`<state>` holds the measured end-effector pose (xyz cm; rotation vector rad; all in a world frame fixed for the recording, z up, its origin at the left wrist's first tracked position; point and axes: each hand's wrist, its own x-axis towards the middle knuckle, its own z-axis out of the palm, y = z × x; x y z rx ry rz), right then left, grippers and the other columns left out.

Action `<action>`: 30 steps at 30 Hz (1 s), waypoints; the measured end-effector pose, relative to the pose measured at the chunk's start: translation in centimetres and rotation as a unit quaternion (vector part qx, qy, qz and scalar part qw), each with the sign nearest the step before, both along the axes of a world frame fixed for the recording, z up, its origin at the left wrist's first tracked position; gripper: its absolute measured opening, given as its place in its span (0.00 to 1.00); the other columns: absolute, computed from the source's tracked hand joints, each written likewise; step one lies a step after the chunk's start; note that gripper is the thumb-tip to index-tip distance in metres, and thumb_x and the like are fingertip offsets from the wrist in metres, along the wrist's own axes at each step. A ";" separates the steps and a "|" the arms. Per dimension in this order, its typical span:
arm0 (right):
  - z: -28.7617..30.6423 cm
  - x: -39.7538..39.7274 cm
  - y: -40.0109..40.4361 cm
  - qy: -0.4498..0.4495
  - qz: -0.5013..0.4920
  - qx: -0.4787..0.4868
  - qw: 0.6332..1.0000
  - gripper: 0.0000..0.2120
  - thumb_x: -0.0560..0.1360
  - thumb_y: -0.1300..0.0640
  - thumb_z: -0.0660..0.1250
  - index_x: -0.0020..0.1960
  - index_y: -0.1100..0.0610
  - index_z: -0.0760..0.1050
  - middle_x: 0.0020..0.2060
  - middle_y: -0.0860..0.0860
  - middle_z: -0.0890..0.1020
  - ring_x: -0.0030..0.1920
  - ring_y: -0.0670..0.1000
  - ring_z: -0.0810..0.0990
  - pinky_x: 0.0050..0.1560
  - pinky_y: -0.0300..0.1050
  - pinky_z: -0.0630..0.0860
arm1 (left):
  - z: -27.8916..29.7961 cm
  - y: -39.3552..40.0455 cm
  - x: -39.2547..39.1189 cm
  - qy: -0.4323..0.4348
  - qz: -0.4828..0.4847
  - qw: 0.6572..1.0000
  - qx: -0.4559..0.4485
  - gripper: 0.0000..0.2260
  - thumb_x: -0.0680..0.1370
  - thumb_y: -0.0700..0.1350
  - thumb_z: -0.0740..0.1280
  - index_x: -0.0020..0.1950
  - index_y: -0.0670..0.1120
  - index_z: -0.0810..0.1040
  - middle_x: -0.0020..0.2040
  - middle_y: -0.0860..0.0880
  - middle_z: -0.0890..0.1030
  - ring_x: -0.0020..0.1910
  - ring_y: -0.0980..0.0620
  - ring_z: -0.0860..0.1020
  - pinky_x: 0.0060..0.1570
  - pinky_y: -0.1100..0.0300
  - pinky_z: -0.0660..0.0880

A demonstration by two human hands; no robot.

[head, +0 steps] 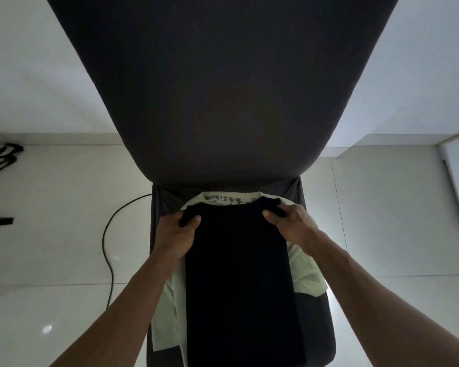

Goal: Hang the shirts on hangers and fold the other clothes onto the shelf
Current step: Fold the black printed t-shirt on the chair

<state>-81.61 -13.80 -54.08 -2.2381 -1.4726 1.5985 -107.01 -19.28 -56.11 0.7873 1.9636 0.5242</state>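
Hands — left (179, 235), right (289, 225) — each grip black garment (239, 274) over pale shirt (306, 276); cable (109, 250) on floor.

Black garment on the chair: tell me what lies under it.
Under the black garment, gripped at its far corners by the left hand and right hand, lies a pale green garment on the dark chair seat. Its middle is covered.

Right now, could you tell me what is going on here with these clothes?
A person is handling a black garment laid lengthwise on a dark covered chair. The left hand and right hand each grip one of its far corners. Under it lies a pale green garment.
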 end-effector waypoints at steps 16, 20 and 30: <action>-1.4 -0.8 -3.0 -0.021 -0.098 0.044 0.994 0.26 0.76 0.44 0.72 0.69 0.55 0.72 0.55 0.51 0.80 0.54 0.54 0.81 0.58 0.53 0.79 | -0.4 -2.9 1.5 0.071 0.029 0.997 0.013 0.15 0.74 0.53 0.75 0.54 0.46 0.78 0.43 0.53 0.78 0.49 0.50 0.77 0.53 0.58 0.73; -0.7 0.1 -7.1 -0.018 -0.094 0.033 0.995 0.18 0.77 0.46 0.71 0.61 0.55 0.74 0.45 0.47 0.77 0.46 0.50 0.78 0.48 0.46 0.76 | 0.4 -7.4 2.5 0.061 0.037 0.997 -0.004 0.19 0.76 0.52 0.73 0.61 0.43 0.75 0.48 0.51 0.80 0.51 0.50 0.79 0.51 0.59 0.71; -1.1 4.3 -18.7 -0.006 -0.068 -0.027 0.997 0.19 0.74 0.44 0.73 0.44 0.60 0.77 0.37 0.52 0.81 0.37 0.51 0.79 0.36 0.45 0.75 | 0.5 -19.6 4.7 0.058 0.050 0.996 -0.038 0.15 0.77 0.52 0.72 0.56 0.45 0.74 0.47 0.49 0.80 0.48 0.47 0.79 0.49 0.54 0.76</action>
